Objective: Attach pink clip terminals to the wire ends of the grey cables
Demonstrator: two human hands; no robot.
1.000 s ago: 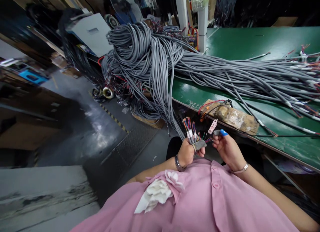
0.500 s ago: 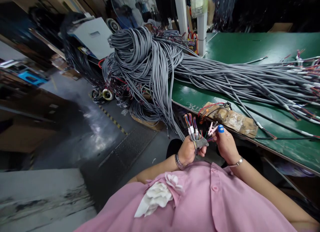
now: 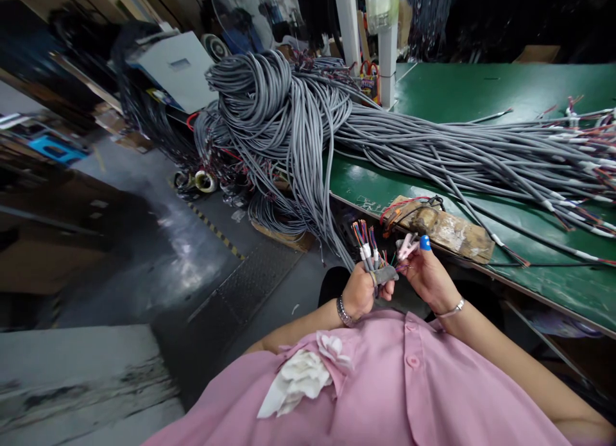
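Note:
My left hand [image 3: 360, 292] is closed round several grey cables, whose stripped ends fan upward as coloured wires [image 3: 364, 233] above white bands. A grey wrap [image 3: 385, 274] covers its thumb or finger. Just to the right, my right hand [image 3: 427, 276] pinches a small pale pink clip [image 3: 408, 246] between fingers and thumb; a blue cover [image 3: 425, 242] is on one fingertip. Thin coloured wires lie between the two hands, close to the clip. Whether the clip grips any of them cannot be made out.
A thick bundle of grey cables [image 3: 414, 141] crosses the green table [image 3: 481, 90] and hangs over its left end. A worn wooden block [image 3: 457, 234] lies at the table's near edge. White posts [image 3: 387, 67] stand behind.
My right hand has shifted slightly left with the pink clip, which has turned and now looks more closed. My left hand keeps its hold on the cables.

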